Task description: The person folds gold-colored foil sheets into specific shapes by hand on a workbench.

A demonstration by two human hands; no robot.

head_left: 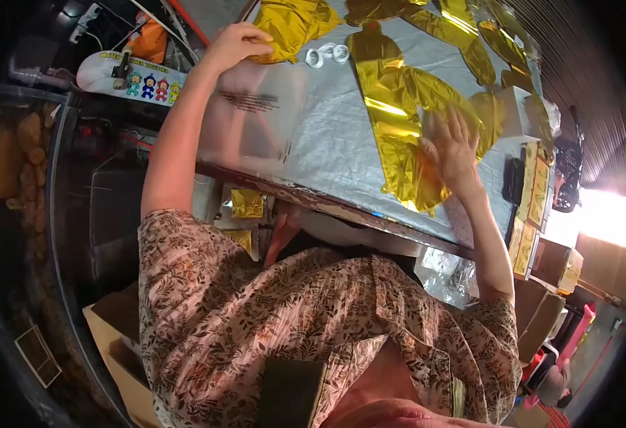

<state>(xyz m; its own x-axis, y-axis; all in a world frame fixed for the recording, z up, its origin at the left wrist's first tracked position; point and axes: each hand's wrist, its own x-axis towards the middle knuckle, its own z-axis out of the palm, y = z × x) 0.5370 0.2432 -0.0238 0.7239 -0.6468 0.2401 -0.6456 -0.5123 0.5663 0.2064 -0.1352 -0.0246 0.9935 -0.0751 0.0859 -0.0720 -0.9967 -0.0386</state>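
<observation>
My left hand [240, 46] is at the far left of the table, its fingers and thumb closed on the edge of a crumpled gold foil balloon [295, 25]. My right hand [452, 146] lies flat with fingers spread on a larger flat gold foil balloon [391, 107], which looks like a numeral or letter shape. Between the two foils are rolls of white ribbon [327, 54]. Nearer me on the left, a clear plastic bag [256, 118] with printed text lies on the table.
More gold foil pieces [466, 46] cover the table's [327, 135] far right. A white box [516, 110], a black object [514, 180] and yellow boxes [530, 214] line the right edge. A skateboard deck [131, 78] is at left. Gold packets [247, 203] sit below the front edge.
</observation>
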